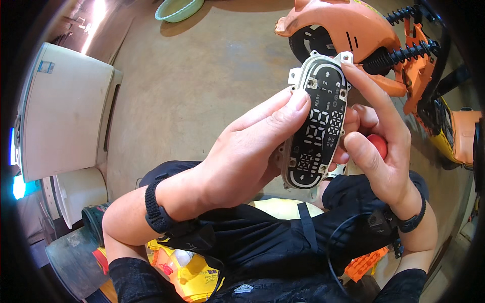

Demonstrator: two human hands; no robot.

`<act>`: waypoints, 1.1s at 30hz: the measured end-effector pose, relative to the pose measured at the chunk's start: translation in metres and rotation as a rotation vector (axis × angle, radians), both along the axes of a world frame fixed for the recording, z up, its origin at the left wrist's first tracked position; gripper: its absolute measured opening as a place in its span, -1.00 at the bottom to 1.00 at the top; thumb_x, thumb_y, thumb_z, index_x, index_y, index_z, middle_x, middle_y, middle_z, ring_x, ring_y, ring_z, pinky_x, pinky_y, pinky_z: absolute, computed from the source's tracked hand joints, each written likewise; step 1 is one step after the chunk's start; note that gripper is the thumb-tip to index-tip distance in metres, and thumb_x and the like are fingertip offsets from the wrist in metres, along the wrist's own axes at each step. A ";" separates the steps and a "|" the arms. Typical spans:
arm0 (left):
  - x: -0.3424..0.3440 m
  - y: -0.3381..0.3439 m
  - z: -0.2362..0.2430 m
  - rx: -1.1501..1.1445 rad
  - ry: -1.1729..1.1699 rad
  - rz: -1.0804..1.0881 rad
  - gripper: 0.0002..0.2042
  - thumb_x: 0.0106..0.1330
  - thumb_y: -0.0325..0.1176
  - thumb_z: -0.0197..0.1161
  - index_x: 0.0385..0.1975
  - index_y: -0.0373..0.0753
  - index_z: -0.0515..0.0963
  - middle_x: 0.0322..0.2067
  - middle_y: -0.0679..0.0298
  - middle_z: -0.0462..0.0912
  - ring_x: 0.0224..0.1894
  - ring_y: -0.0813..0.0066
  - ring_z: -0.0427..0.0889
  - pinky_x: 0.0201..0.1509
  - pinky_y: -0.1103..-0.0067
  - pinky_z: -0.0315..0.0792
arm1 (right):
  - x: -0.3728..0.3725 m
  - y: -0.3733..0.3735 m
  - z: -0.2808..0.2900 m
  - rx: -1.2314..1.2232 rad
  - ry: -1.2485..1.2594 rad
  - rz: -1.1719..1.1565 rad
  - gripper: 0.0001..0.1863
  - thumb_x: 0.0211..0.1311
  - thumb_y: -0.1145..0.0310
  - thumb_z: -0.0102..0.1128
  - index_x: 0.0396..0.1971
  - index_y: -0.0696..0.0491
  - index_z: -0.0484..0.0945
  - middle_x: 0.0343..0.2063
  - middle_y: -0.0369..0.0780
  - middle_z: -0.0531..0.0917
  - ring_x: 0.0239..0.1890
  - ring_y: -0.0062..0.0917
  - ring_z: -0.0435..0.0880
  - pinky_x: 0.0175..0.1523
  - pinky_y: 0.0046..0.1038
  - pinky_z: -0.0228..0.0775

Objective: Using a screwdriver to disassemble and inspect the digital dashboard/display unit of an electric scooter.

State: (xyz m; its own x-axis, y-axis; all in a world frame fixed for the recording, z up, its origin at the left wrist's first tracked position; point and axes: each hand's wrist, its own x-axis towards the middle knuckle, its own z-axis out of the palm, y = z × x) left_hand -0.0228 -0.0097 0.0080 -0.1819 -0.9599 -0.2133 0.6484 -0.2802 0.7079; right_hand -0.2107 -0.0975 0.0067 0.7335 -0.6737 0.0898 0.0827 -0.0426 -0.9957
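Note:
A long oval digital instrument panel [318,126] is held up in front of me, tilted nearly upright. Its black face carries white segment marks, and a pale frame with screw tabs runs around it. My left hand [247,146] grips the left side, thumb on the face and fingers hidden behind. At the panel's upper right corner, the index fingertip of my right hand [386,121] touches a tab. The other right fingers curl beside the panel's right edge, around a red rounded thing [377,145] in the palm, mostly covered, its kind unclear.
An orange vehicle body [348,30] with black coil springs [404,53] stands at the upper right. On the left are a white boxy appliance [65,111] and a clear bucket [76,262]. A pale green basin [179,10] lies far off; yellow packaging [199,280] is below my left arm.

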 end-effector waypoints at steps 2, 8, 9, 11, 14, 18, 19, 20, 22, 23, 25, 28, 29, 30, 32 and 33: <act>0.001 0.002 0.003 0.000 -0.026 -0.058 -0.44 0.63 -0.01 -0.16 0.41 -0.30 0.18 0.19 0.01 0.53 0.05 0.25 0.66 0.16 0.36 0.57 | 0.000 0.000 0.005 0.052 0.005 0.012 -0.07 0.29 0.20 0.38 0.51 0.22 0.06 -0.29 -0.29 0.58 -0.41 -0.76 0.46 -0.25 -0.69 0.33; 0.001 0.003 -0.001 -0.130 -0.189 -0.116 -0.36 0.60 0.06 -0.08 0.41 -0.38 0.16 0.24 0.01 0.49 0.28 0.27 0.52 0.39 0.36 0.38 | -0.015 -0.013 -0.010 -0.324 0.103 0.132 0.19 -0.02 0.40 0.66 0.53 0.20 -0.01 0.06 -0.18 0.61 -0.17 -0.69 0.58 -0.04 -0.61 0.40; 0.001 0.003 -0.001 -0.151 -0.189 -0.118 -0.35 0.59 0.04 -0.06 0.42 -0.39 0.13 0.28 -0.02 0.46 0.32 0.24 0.49 0.42 0.35 0.35 | -0.013 -0.010 -0.011 -0.327 0.067 0.103 0.22 -0.05 0.42 0.68 0.54 0.19 -0.02 0.13 -0.15 0.59 -0.14 -0.67 0.58 -0.01 -0.58 0.41; 0.001 0.003 0.002 -0.157 -0.189 -0.122 -0.35 0.59 0.04 -0.06 0.43 -0.39 0.11 0.29 -0.04 0.45 0.33 0.23 0.48 0.44 0.35 0.33 | -0.012 -0.010 -0.012 -0.341 0.025 0.072 0.25 -0.08 0.43 0.70 0.54 0.19 -0.03 0.19 -0.11 0.56 -0.11 -0.65 0.59 0.02 -0.55 0.42; 0.002 0.006 0.007 -0.143 -0.166 -0.132 -0.34 0.59 0.05 -0.05 0.44 -0.37 0.09 0.30 -0.05 0.43 0.31 0.21 0.50 0.42 0.33 0.35 | -0.011 -0.009 -0.018 -0.441 0.015 0.091 0.30 -0.10 0.45 0.71 0.56 0.16 -0.10 0.17 -0.10 0.58 -0.12 -0.64 0.60 -0.02 -0.57 0.42; 0.005 0.009 0.005 -0.097 -0.152 -0.144 -0.33 0.58 0.07 -0.05 0.45 -0.32 0.06 0.27 -0.03 0.45 0.18 0.23 0.61 0.30 0.33 0.49 | -0.011 -0.006 -0.019 -0.382 -0.052 0.056 0.25 -0.17 0.31 0.76 0.50 0.13 0.08 -0.02 -0.20 0.68 -0.45 -0.67 0.54 -0.33 -0.62 0.39; 0.004 0.010 0.006 -0.098 -0.162 -0.132 -0.33 0.58 0.07 -0.04 0.45 -0.32 0.06 0.27 -0.03 0.45 0.18 0.23 0.61 0.29 0.34 0.49 | -0.010 -0.006 -0.017 -0.439 -0.024 0.067 0.26 -0.18 0.28 0.77 0.51 0.11 0.07 -0.13 -0.23 0.69 -0.48 -0.67 0.53 -0.36 -0.61 0.39; 0.003 0.009 0.006 -0.099 -0.173 -0.120 -0.33 0.58 0.07 -0.04 0.45 -0.32 0.06 0.26 -0.02 0.46 0.17 0.24 0.61 0.28 0.35 0.50 | -0.010 -0.006 -0.017 -0.494 0.004 0.078 0.27 -0.18 0.24 0.77 0.51 0.09 0.06 -0.24 -0.26 0.70 -0.51 -0.67 0.52 -0.39 -0.60 0.38; 0.002 0.008 0.007 -0.088 -0.148 -0.105 -0.34 0.59 0.06 -0.05 0.44 -0.33 0.09 0.25 -0.02 0.47 0.16 0.24 0.62 0.27 0.35 0.51 | -0.009 -0.003 -0.017 -0.508 -0.003 0.062 0.29 -0.19 0.23 0.77 0.53 0.04 0.04 -0.33 -0.28 0.69 -0.57 -0.67 0.50 -0.43 -0.59 0.37; 0.002 0.004 0.007 -0.088 -0.126 -0.090 -0.36 0.59 0.05 -0.07 0.42 -0.34 0.12 0.24 -0.02 0.48 0.15 0.24 0.63 0.26 0.35 0.52 | -0.011 -0.006 -0.011 -0.433 0.109 0.114 0.38 -0.22 0.27 0.79 0.55 0.06 -0.07 -0.06 -0.18 0.62 -0.27 -0.60 0.56 -0.20 -0.54 0.43; 0.000 0.003 0.002 -0.023 -0.096 -0.036 -0.39 0.60 0.03 -0.11 0.38 -0.38 0.21 0.19 -0.02 0.53 0.13 0.23 0.65 0.25 0.36 0.54 | -0.010 -0.008 -0.012 -0.289 0.213 0.178 0.49 -0.26 0.31 0.81 0.58 0.06 -0.21 0.24 -0.08 0.50 0.09 -0.49 0.60 0.12 -0.46 0.47; -0.003 0.000 -0.002 -0.021 -0.049 -0.032 -0.38 0.60 0.07 -0.15 0.34 -0.41 0.26 0.15 -0.06 0.56 0.13 0.22 0.65 0.25 0.38 0.54 | -0.009 -0.007 -0.016 -0.233 0.167 0.169 0.48 -0.25 0.35 0.80 0.58 0.06 -0.20 0.21 -0.12 0.53 0.02 -0.56 0.59 0.06 -0.50 0.48; -0.004 0.000 -0.003 -0.007 -0.038 -0.035 -0.38 0.60 0.07 -0.15 0.34 -0.41 0.26 0.15 -0.06 0.56 0.13 0.22 0.65 0.25 0.38 0.54 | -0.009 -0.004 -0.015 -0.210 0.151 0.157 0.47 -0.25 0.33 0.80 0.58 0.07 -0.18 0.15 -0.16 0.56 -0.12 -0.63 0.59 -0.04 -0.56 0.48; -0.004 0.000 -0.003 -0.003 -0.042 -0.028 -0.39 0.61 0.07 -0.17 0.34 -0.40 0.25 0.15 -0.07 0.56 0.11 0.21 0.66 0.25 0.37 0.55 | -0.009 -0.004 -0.017 -0.197 0.156 0.159 0.47 -0.25 0.33 0.80 0.58 0.07 -0.18 0.15 -0.16 0.56 -0.12 -0.63 0.59 -0.04 -0.56 0.48; -0.005 0.001 -0.001 0.011 -0.037 -0.020 -0.39 0.62 0.06 -0.19 0.35 -0.39 0.24 0.15 -0.08 0.56 0.10 0.21 0.67 0.24 0.36 0.56 | -0.009 -0.004 -0.021 -0.272 0.127 0.127 0.46 -0.26 0.29 0.81 0.58 0.08 -0.14 0.09 -0.20 0.58 -0.24 -0.69 0.57 -0.12 -0.61 0.45; -0.005 -0.001 0.000 0.019 -0.044 -0.013 -0.41 0.63 0.05 -0.21 0.36 -0.37 0.24 0.14 -0.08 0.57 0.08 0.20 0.68 0.23 0.36 0.57 | -0.007 -0.004 -0.021 -0.299 0.100 0.104 0.45 -0.27 0.26 0.81 0.57 0.10 -0.12 0.02 -0.23 0.59 -0.30 -0.71 0.55 -0.16 -0.63 0.44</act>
